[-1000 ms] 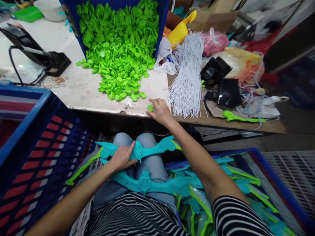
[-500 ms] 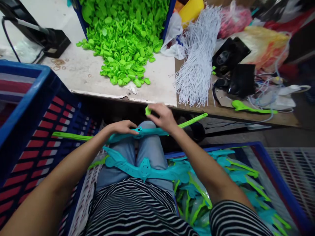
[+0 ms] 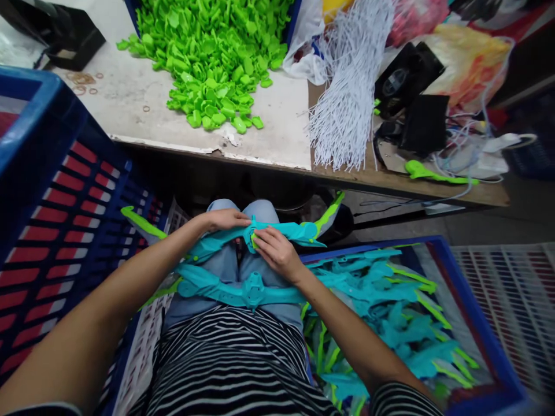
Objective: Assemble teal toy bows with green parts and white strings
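Above my knees lies a turquoise toy bow (image 3: 295, 231) with green limb tips, its face turned up toward me. My left hand (image 3: 228, 220) is closed round the bow just left of its centre. My right hand (image 3: 277, 252) presses a small green plastic cap (image 3: 254, 241) against the hub in the middle; its fingers partly hide the cap. A second turquoise toy bow (image 3: 234, 293) rests across my lap, nearer my body, touched by neither hand.
A heap of green caps (image 3: 212, 86) spills from a blue bin onto the worktable (image 3: 277, 127). White cords (image 3: 347, 110) lie beside it. A blue crate (image 3: 56, 127) stands at my left; another crate (image 3: 468, 300), holding several bows, is at my right.
My right hand has come down from near the table edge with the green cap to the bow's centre. The bow has been tilted so its broad face shows.
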Demonstrator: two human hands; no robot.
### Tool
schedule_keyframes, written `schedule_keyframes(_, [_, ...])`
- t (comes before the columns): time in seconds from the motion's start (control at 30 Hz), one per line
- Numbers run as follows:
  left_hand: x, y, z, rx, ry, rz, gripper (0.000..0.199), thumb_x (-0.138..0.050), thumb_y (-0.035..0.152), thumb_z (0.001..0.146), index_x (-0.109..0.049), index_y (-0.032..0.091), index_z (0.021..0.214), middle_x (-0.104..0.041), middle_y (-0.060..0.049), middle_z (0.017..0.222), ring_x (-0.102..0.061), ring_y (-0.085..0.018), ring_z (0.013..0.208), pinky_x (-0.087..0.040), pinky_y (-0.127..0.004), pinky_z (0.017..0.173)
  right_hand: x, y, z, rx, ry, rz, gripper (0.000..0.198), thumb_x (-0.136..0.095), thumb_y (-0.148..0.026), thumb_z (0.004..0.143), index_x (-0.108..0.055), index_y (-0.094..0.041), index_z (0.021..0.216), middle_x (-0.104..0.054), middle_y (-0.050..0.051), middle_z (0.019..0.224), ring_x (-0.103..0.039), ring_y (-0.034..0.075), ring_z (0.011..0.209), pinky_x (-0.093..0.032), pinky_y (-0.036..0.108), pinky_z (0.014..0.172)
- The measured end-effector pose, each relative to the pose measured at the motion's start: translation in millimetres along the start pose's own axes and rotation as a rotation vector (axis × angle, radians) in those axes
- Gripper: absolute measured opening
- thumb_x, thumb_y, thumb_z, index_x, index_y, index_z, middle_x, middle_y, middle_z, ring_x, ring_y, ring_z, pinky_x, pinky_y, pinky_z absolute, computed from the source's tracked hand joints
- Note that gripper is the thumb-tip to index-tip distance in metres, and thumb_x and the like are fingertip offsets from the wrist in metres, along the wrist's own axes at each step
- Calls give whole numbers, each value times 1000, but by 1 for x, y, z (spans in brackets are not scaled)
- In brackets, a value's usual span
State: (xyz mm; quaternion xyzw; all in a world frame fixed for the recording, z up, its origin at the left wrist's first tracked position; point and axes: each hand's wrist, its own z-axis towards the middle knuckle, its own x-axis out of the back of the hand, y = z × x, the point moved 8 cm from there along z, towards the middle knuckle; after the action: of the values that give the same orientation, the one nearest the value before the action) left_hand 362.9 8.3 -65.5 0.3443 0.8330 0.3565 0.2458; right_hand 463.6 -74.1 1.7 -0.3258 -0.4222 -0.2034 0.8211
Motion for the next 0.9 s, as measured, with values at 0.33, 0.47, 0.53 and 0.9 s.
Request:
schedule_keyframes(0.33, [-3, -2, 9, -35, 57, 131, 37, -68, 49, 72, -66, 12, 79, -60, -1, 52, -53, -15, 44, -41, -27, 51, -10, 17, -3, -125, -95, -7, 32, -44, -21, 94, -64, -20, 119, -64, 10, 123, -54, 25, 118, -49, 47, 99])
schedule_keyframes(0.47, [-6, 12, 8, -182, 77, 315, 43, -71, 51, 66, -67, 12, 84, -63, -1, 67, -56, -15, 62, -41, -25, 61, -13, 26, -8, -143, -82, 70, 25, -48, -29, 93, -67, -23, 108, -65, 8, 120, -50, 27, 122, -44, 51, 101])
schedule_keyframes(0.53, [-5, 16, 7, -219, 116, 389, 44, -72, 52, 62, -66, 13, 80, -62, -1, 70, -55, -16, 69, -39, -24, 64, -11, 38, -11, -254, -24, 115, 27, -52, -36, 90, -65, -22, 110, -59, 10, 127, -46, 27, 125, -42, 50, 102])
schedule_keyframes(0.9, [-16, 30, 12, -251, 262, 645, 34, -72, 46, 63, -63, 15, 75, -57, 0, 66, -54, -19, 70, -39, -27, 65, -13, 59, -12, -430, -114, 9, 52, -60, -53, 81, -56, -21, 121, -63, 12, 114, -52, 30, 110, -36, 47, 95])
